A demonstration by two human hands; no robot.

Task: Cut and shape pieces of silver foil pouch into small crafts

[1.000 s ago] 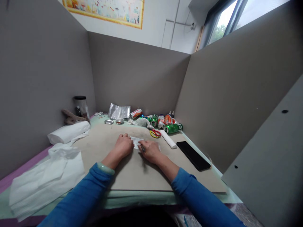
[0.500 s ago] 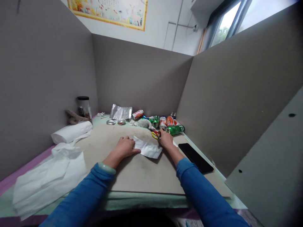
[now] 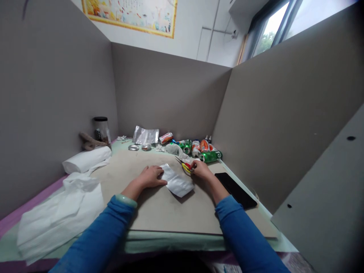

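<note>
A silvery sheet (image 3: pixel 178 182) lies slightly bent on the beige board (image 3: pixel 170 218). At its left end is my left hand (image 3: pixel 150 176), with fingers closed on the sheet's edge. To the upper right of the sheet, my right hand (image 3: pixel 200 169) grips small scissors (image 3: pixel 186 167) with red and yellow handles. Their dark tips point up and to the left, above the sheet and apart from it.
Several crushed cans (image 3: pixel 210 156) line the back right, near a crumpled white tissue (image 3: pixel 174 149). A black phone (image 3: pixel 236 189) lies at right. White cloths (image 3: pixel 61 212), a paper roll (image 3: pixel 87 159) and a jar (image 3: pixel 101 131) stand left. Another metal sheet (image 3: pixel 145 135) rests behind.
The scissors have come into fuller view, tips now pointing up-left, as my right hand moved slightly right and down. The sheet's right end has turned down toward me.
</note>
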